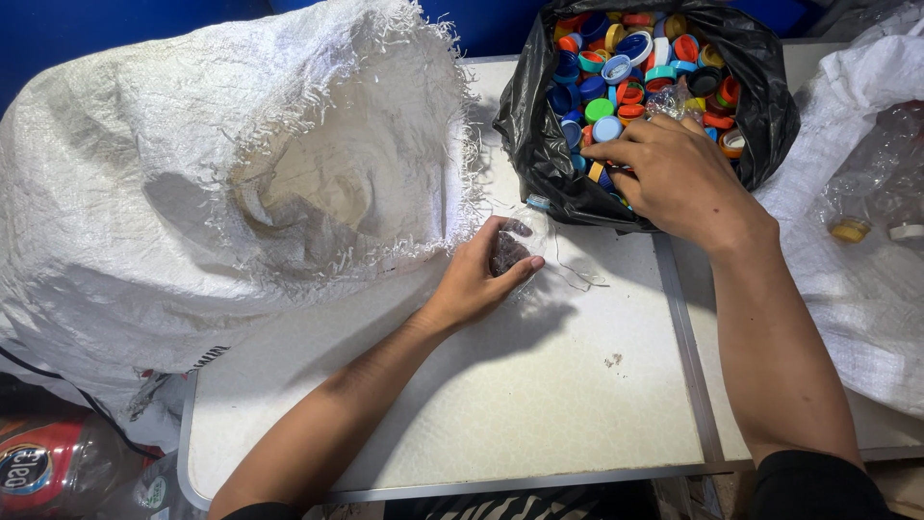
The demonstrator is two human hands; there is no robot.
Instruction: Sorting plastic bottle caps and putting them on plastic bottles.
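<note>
Across the lower middle of the frame lies a pale, scuffed table top [539, 385] with a metal edge, a second light surface butting against it at the right; behind, at the top, runs a deep blue wall or backdrop. The upper left is filled by one large white woven sack [144, 193], its frayed mouth gaping toward the centre and crowding the table's left side. At top centre-right sits one black plastic bag [529, 135], open and heaped with bottle caps [626, 67] in blue, orange, red, green and white, too many to count. The right hand [674, 178] rests on the bag's near rim, fingers curled down among the caps; whether they pinch one cannot be told. The left hand [481, 274] lies on the table just below the sack's mouth, fingers closed around a crumpled clear plastic bottle [515, 246], which seems to carry a blue ring at its neck. At the right edge another white sack [857, 289] holds clear bottles, two caps showing. In the lower left corner a red-labelled bottle [48, 462] lies below the table.
</note>
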